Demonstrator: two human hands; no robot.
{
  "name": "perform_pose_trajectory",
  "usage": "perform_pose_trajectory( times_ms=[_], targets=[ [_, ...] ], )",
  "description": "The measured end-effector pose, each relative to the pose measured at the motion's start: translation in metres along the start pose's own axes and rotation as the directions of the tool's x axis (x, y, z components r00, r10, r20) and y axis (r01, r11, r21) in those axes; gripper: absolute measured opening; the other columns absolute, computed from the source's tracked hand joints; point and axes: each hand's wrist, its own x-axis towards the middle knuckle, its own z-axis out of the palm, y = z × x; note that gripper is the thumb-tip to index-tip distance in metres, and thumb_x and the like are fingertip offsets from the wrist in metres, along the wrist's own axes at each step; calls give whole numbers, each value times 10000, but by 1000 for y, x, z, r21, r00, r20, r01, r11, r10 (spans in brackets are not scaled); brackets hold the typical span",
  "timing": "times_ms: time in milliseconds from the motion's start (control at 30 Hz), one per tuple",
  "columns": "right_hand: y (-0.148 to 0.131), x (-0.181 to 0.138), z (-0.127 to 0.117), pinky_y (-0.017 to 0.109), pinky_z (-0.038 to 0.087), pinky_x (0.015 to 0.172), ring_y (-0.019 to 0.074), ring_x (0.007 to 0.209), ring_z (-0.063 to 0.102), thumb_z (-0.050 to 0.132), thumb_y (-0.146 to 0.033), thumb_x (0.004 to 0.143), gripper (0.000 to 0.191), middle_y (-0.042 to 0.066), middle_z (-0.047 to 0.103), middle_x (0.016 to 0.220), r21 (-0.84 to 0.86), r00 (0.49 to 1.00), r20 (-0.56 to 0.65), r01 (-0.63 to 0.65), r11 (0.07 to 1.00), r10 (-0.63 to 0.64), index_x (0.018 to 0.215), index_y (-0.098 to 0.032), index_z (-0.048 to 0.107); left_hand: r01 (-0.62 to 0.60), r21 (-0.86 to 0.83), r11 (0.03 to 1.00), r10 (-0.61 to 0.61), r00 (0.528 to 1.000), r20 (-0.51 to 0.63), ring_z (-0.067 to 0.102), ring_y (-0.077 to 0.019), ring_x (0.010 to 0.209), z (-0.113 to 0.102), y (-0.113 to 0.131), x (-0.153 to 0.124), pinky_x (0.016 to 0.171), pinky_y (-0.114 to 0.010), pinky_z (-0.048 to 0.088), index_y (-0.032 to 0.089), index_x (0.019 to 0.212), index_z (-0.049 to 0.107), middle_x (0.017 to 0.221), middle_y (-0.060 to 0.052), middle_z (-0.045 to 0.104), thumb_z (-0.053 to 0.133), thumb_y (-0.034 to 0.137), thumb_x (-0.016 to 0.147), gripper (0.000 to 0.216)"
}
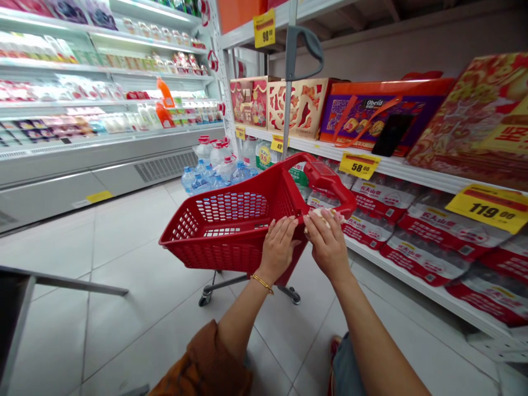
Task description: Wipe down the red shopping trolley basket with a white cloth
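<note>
A red plastic shopping basket on wheels (231, 220) stands on the tiled floor in front of me, tilted, with a grey pull handle (303, 44) rising behind it. My left hand (279, 247) rests with curled fingers on the basket's near rim. My right hand (328, 242) is closed on a small white cloth or wipe (325, 214) pressed against the rim below the basket's red handle (330, 184). A gold bracelet sits on my left wrist.
Shelves on the right carry packs of bottled water (416, 236) below and red gift boxes (363, 113) above, with yellow price tags. More water bottles (214, 165) stand on the floor behind the basket. A refrigerated display case (82, 110) lines the left.
</note>
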Motion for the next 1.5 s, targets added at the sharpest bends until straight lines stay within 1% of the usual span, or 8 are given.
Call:
perform_pose_trajectory(
  times_ms=[300,467,533,633,733,1067,1367,1500],
  targets=[
    [19,5,-11,565,346,1165,275,1422,374,467,-128,959,450,113,634,1300,-26,991,-93,-95,995,92,1401,-210,487,14,5,1000,-15,1000,9,500,-231,1336,-1,1,1,1179,-464,331,183,1439,403,1361,-114,608,466,299,968,489],
    [9,8,-12,587,358,1148,293,1429,356,478,-131,956,453,133,620,1300,4,971,-169,-170,985,168,1402,-211,484,12,-8,1000,-12,1000,-18,501,-224,1333,-1,2,1,1182,-446,326,178,1431,410,1356,-115,613,492,288,956,494],
    [-3,8,-9,572,367,1149,290,1440,339,483,-140,953,474,118,615,1320,57,981,-134,-131,990,138,1419,-226,466,11,-17,1000,-12,1000,-26,501,-221,1332,0,1,-1,1184,-448,321,172,1432,409,1354,-122,613,485,261,954,492],
    [-21,8,0,539,360,1163,270,1449,329,434,-113,951,493,93,621,1336,109,999,-11,-40,993,41,1431,-224,458,1,-26,1000,-2,999,-40,508,-218,1329,3,-1,-4,1187,-469,308,157,1450,386,1350,-140,611,416,167,941,509],
    [-27,7,6,529,328,1181,259,1442,346,412,-87,937,510,88,631,1332,81,1000,17,-13,997,12,1431,-204,460,-9,-20,1000,8,999,-47,516,-219,1323,5,-3,-6,1183,-487,310,146,1449,388,1343,-151,614,381,112,910,540],
    [-10,7,2,472,311,1195,245,1412,397,484,-118,936,451,79,663,1284,26,999,9,43,999,-44,1377,-202,523,5,1,1000,-5,999,-38,522,-213,1314,2,1,-4,1160,-461,363,151,1411,440,1329,-131,628,398,119,919,495],
    [3,4,-5,527,345,1173,270,1431,367,511,-131,938,473,101,623,1334,39,1000,25,-13,999,12,1403,-209,477,14,7,1000,-14,1000,-20,522,-215,1315,-2,4,-1,1165,-441,355,171,1384,454,1342,-106,625,472,248,965,426],
    [15,5,-11,551,346,1167,284,1432,366,499,-153,952,452,110,618,1330,17,996,-36,-80,997,81,1399,-218,483,7,5,1000,-7,1000,-21,521,-215,1314,-2,4,-1,1165,-437,351,160,1372,464,1339,-115,626,474,282,969,421]
  ],
)
